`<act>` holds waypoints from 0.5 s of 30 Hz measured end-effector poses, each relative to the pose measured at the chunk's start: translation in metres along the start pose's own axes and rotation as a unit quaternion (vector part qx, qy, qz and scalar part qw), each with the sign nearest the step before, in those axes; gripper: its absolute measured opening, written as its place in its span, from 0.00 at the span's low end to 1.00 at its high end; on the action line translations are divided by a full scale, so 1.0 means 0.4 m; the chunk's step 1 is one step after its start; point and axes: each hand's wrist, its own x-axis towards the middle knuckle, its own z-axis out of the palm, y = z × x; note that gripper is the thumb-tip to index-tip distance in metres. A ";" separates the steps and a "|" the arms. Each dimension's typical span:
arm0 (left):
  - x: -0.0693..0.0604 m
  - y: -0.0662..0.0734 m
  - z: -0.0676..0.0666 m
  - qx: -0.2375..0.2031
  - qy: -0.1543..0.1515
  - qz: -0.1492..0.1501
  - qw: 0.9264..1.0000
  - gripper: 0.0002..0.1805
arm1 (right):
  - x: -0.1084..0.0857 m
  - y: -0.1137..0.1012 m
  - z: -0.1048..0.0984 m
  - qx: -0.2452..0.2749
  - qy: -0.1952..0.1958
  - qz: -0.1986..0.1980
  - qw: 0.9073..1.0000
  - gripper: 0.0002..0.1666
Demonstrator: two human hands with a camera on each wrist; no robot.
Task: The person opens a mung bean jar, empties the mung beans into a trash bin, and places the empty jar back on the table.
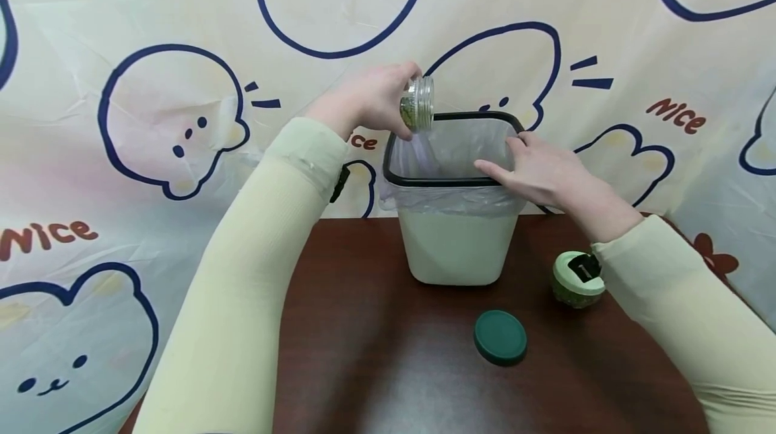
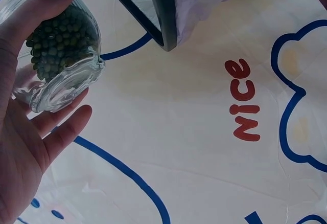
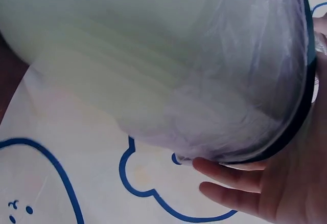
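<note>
Head view: bright, soft light, evenly spread; outlines mostly crisp. Backdrop [image 1: 339, 29]: creamy above, cooler blue-grey at lower left, faint highlights along its creases. Counter [image 1: 424, 380]: dark surface, broad hazy sheen toward the near edge, soft-edged dark band to the left of it. Jar [image 1: 417, 104]: small pale glints on the glass.

Left wrist view: dimmer, greyish cast; white reflections along the jar's rim; left hand's fingers [image 2: 70, 128] partly shaded.

Right wrist view: dim, hazy, low contrast; bin wall [image 3: 76, 45] smeared, perhaps too near the lens for focus; liner [image 3: 250, 65] with whitish streaks; right hand's fingers [image 3: 230, 177] shaded.
</note>
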 end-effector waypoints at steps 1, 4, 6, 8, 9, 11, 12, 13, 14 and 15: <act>0.000 0.001 0.001 -0.001 -0.001 0.000 1.000 0.48 | 0.001 0.002 -0.003 -0.005 0.000 0.000 1.000 0.61; 0.001 0.002 0.005 -0.006 -0.004 -0.001 1.000 0.49 | 0.003 0.009 -0.008 -0.006 -0.007 0.003 1.000 0.61; 0.002 0.003 0.005 -0.005 -0.004 0.000 1.000 0.49 | 0.003 0.014 -0.009 0.002 -0.019 0.007 1.000 0.62; 0.002 0.004 0.004 -0.005 -0.004 0.005 1.000 0.49 | 0.002 0.018 -0.010 0.007 -0.031 0.013 0.999 0.62; 0.002 0.004 0.003 -0.006 -0.004 0.007 1.000 0.49 | 0.001 0.020 -0.010 0.008 -0.034 0.016 0.999 0.62; 0.001 0.004 -0.004 -0.004 0.001 0.011 1.000 0.48 | 0.001 0.019 -0.010 0.006 -0.035 0.015 0.999 0.62; -0.001 0.004 -0.008 -0.002 0.005 0.014 1.000 0.48 | 0.002 0.019 -0.010 0.005 -0.034 0.013 0.999 0.62; -0.002 0.003 -0.014 -0.006 0.010 0.017 1.000 0.48 | 0.003 0.017 -0.010 0.004 -0.033 0.011 0.999 0.61; -0.004 0.003 -0.021 -0.009 0.019 0.020 1.000 0.48 | 0.003 0.015 -0.010 0.003 -0.031 0.008 0.999 0.61; -0.006 0.003 -0.029 -0.006 0.033 0.022 0.999 0.48 | 0.004 0.013 -0.011 0.003 -0.029 0.007 1.000 0.60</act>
